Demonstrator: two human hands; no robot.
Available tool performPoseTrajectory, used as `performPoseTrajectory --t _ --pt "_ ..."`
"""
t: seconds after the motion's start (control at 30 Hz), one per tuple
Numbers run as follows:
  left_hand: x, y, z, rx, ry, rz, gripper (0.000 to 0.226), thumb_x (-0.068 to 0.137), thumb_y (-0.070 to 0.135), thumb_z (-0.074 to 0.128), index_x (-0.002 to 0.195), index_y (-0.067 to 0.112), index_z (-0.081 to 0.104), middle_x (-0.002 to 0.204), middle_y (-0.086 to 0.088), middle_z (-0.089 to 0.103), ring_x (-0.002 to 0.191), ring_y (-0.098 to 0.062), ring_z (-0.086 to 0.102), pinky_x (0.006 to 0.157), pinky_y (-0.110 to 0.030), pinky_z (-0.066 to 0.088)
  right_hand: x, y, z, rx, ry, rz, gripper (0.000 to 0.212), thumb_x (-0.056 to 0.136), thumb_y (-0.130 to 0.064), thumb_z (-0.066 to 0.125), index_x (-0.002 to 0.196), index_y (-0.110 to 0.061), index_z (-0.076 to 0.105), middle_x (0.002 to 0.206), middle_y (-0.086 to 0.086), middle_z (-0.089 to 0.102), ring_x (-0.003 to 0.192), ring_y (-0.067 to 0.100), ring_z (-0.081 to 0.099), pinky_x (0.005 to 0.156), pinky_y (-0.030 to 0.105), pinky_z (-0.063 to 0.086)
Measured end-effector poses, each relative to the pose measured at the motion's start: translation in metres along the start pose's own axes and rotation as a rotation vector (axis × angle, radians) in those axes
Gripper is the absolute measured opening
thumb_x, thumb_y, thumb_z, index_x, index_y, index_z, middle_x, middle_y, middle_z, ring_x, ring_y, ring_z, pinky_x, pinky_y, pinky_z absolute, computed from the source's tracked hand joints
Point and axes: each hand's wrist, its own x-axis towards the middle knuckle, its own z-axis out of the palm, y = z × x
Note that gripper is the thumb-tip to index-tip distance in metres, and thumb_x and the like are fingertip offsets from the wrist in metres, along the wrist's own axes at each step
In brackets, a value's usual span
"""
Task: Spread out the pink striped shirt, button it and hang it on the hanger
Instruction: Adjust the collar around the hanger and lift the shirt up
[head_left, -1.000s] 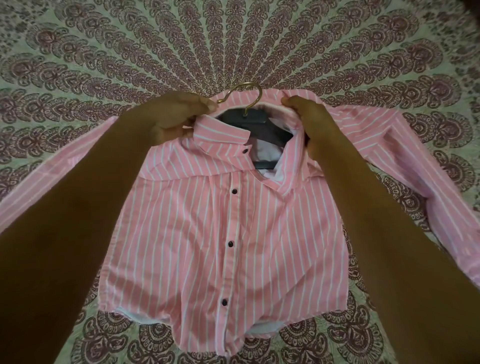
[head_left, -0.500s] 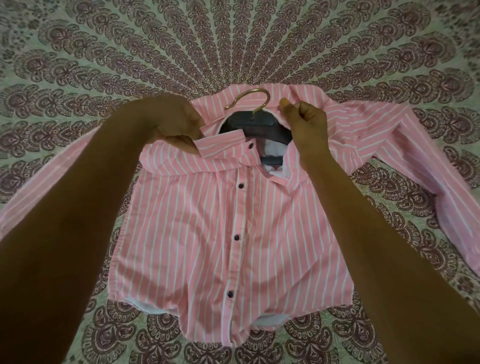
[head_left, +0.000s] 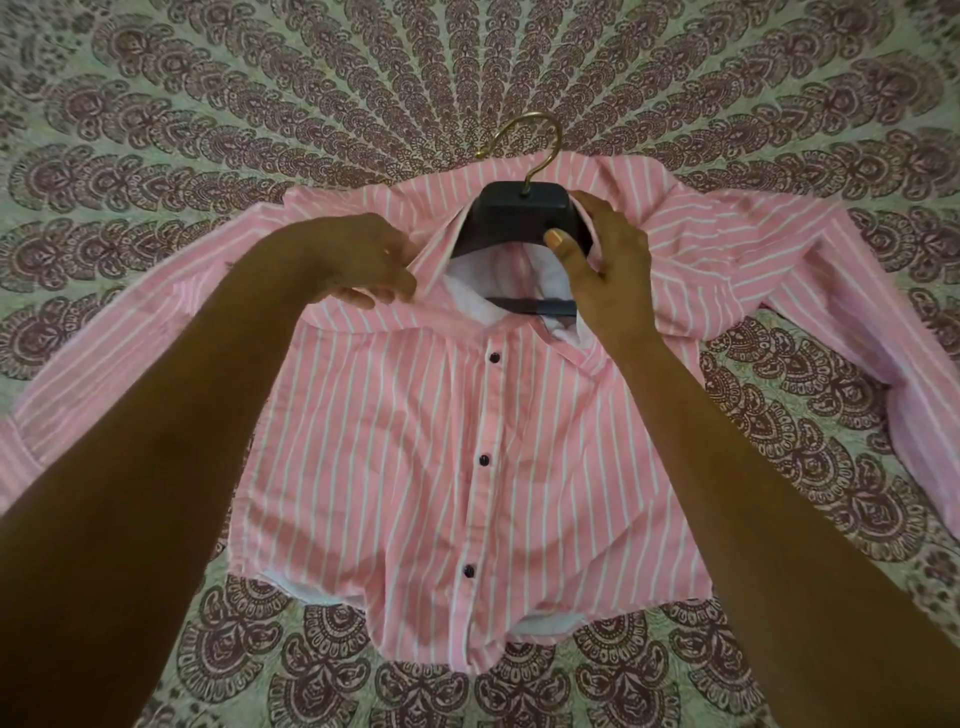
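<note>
The pink striped shirt (head_left: 415, 467) lies front up on the patterned bedspread, buttoned down the placket with dark buttons and sleeves spread to both sides. A dark hanger (head_left: 514, 221) with a gold hook sits inside the neck opening; its hook pokes out beyond the collar and its lower bar shows in the open neck. My left hand (head_left: 358, 260) pinches the left side of the collar. My right hand (head_left: 608, 265) holds the hanger's right shoulder together with the collar, thumb pressed on the dark hanger.
A bedspread (head_left: 208, 104) with a maroon mandala print covers the whole surface around the shirt. The right sleeve (head_left: 909, 374) bends back toward me at the right edge.
The hanger has slid farther up through the neck, so its hook and top now stand clear of the collar. My right hand shifted from the collar onto the hanger.
</note>
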Motion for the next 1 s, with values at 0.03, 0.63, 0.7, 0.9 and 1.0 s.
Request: performPoseTrajectory --t 0.03,0.63,0.7,0.9,1.0 --pt "-0.002 -0.001 0.003 0.034 0.029 -0.03 0.011 0.081 -0.001 0.061 0.078 0.009 0.059 0.072 -0.007 0.06 0.068 -0.014 0.059 0.065 -0.026 0.051 0.002 0.003 0.001 -0.007 -0.007 0.009 0.052 0.087 -0.048 0.044 0.122 -0.011 0.056 0.109 0.009 0.066 0.1 0.028 0.06 0.09 0.047 0.044" --pt "0.005 -0.018 0.067 -0.64 0.364 -0.026 0.01 0.062 0.017 0.06 0.071 0.018 0.055 0.067 -0.004 0.052 0.06 -0.021 0.05 0.062 -0.028 0.041 0.004 0.005 0.008 0.033 0.012 0.104 0.055 0.086 -0.05 0.046 0.12 -0.008 0.056 0.109 0.011 0.066 0.101 0.03 0.06 0.089 0.051 0.045" --pt "0.012 -0.023 0.073 -0.649 0.405 -0.065 0.013 0.054 0.022 0.056 0.064 0.015 0.059 0.062 -0.009 0.053 0.062 -0.025 0.054 0.065 -0.032 0.045 0.003 0.005 0.008 0.036 0.01 0.1 0.054 0.086 -0.049 0.047 0.12 -0.008 0.056 0.109 0.01 0.066 0.102 0.03 0.06 0.089 0.051 0.045" --pt "0.008 -0.034 0.088 -1.083 0.314 0.093 0.026 0.091 -0.004 0.046 0.076 0.014 0.058 0.07 0.001 0.063 0.058 -0.007 0.061 0.061 -0.018 0.053 0.003 0.005 0.008 0.039 -0.002 0.106 0.057 0.084 -0.051 0.046 0.122 -0.009 0.056 0.112 0.01 0.065 0.104 0.028 0.059 0.092 0.048 0.043" --pt "0.01 -0.049 0.091 -1.099 0.277 0.21 0.023 0.093 0.003 0.046 0.089 0.019 0.06 0.072 0.013 0.069 0.071 -0.003 0.064 0.068 -0.019 0.052 0.003 0.004 0.008 0.027 -0.004 0.122 0.059 0.084 -0.052 0.045 0.123 -0.01 0.055 0.114 0.01 0.064 0.106 0.027 0.057 0.097 0.044 0.04"
